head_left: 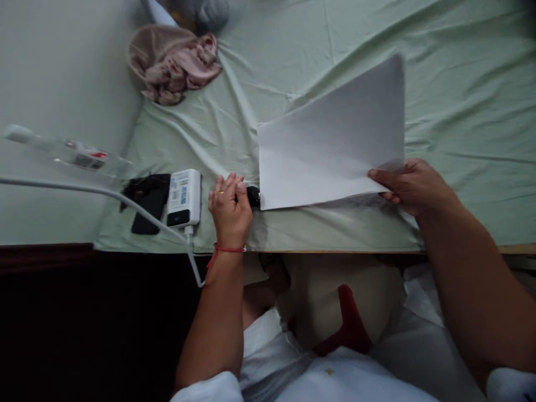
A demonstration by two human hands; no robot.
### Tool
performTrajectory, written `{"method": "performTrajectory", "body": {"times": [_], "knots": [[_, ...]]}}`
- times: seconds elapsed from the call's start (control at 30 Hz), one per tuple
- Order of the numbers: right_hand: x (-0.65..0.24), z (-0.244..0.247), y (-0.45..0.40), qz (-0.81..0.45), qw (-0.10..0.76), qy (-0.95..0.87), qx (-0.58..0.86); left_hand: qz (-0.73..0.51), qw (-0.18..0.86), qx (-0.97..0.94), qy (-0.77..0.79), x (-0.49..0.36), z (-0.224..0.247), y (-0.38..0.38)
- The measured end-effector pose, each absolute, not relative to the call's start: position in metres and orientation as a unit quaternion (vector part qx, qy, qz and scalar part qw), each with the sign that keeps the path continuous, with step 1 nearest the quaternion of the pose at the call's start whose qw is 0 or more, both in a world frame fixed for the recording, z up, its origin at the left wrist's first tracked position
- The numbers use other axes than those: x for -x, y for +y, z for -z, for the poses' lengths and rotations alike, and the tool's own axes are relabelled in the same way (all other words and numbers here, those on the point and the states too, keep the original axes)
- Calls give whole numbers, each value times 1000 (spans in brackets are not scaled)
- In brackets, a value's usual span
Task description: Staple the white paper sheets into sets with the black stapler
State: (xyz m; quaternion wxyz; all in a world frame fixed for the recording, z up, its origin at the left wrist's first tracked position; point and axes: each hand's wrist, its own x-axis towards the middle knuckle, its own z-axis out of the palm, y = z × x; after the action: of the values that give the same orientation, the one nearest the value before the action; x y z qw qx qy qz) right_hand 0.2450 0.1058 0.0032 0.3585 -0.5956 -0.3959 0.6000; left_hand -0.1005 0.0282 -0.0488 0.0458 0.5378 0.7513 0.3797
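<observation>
White, blank rectangular paper (pixel 330 145) slants over the creased pale-green cloth (pixel 469 111), its right end lifted. The right hand (pixel 419 187) pinches it near the close right corner, thumb on top; the left hand (pixel 231 204) is closed over a small black object (pixel 253 196) by the opposite near corner. If the right hand twists, I'd expect the paper to skew or crease. Fingers hide most of the black object, and I can't tell whether sheets are stacked.

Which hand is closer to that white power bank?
Left. The left hand is close beside the white power bank, to its right; the right hand is much farther right, holding the white paper near its lower right corner.
</observation>
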Motion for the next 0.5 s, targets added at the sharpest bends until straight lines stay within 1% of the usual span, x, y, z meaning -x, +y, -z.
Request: {"method": "performTrajectory", "body": {"times": [0.17,0.4,0.5], "knots": [[-241,3,107,-588,354,-403,606,-337,86,-538,768,99,41,25],[-238,5,109,-584,336,-406,617,-294,96,-551,775,99,36,23],[-238,6,108,-590,339,-408,609,-254,89,-567,779,98,35,22]]}}
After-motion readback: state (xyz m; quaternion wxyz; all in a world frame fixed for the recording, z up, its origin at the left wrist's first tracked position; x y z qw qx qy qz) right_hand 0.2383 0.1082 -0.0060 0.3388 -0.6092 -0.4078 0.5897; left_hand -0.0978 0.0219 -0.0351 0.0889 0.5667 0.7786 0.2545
